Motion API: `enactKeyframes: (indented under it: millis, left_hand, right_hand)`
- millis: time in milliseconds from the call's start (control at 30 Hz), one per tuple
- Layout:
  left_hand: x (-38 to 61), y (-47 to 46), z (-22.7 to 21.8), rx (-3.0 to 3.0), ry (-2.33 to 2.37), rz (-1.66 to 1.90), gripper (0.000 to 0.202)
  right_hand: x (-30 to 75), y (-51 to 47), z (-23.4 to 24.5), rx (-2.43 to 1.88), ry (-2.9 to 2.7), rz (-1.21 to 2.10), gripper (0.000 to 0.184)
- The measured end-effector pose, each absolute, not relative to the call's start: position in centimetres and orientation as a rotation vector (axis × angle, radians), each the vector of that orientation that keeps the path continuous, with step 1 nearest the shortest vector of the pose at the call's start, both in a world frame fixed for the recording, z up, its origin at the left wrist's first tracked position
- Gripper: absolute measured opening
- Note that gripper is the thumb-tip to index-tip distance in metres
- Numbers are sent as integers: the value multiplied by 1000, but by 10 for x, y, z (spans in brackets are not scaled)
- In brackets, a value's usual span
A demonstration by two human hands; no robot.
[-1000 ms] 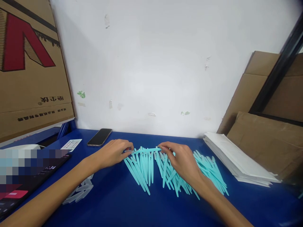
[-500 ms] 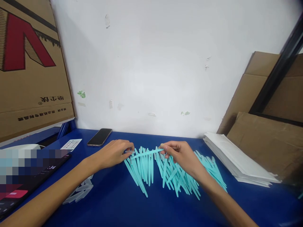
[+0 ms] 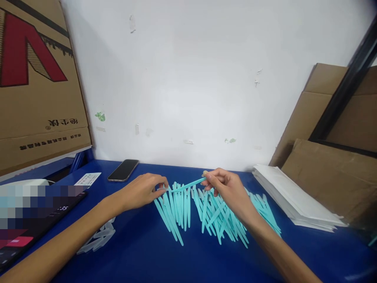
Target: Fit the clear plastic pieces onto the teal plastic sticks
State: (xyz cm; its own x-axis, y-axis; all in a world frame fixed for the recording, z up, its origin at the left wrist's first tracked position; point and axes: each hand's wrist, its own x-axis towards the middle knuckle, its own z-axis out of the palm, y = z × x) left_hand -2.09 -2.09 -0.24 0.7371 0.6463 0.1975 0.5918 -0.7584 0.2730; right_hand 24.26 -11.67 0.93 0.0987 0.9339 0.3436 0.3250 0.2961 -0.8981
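Observation:
Several thin turquoise plastic sticks lie on the blue table: a neat row in the middle and a looser pile to its right. My right hand pinches the right end of one turquoise stick, held slanted above the row. My left hand rests at the row's left end, fingertips closed on the stick's lower left end.
A black phone and a white card lie at the back left. Clear plastic pieces sit under my left forearm. A dark device is at far left. White bags and cardboard stand right, a large box left.
My right hand has lifted its end of the single stick up and slightly right, tilting it. The left hand has stayed almost still.

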Motion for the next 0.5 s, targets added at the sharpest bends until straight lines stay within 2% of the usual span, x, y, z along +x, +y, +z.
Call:
enactKeyframes:
  millis: [500]
  left_hand:
    - [-15, -33, 3, 2464, 869, 392, 30]
  right_hand:
    - [243, -119, 15, -1234, -1374, 696, 40]
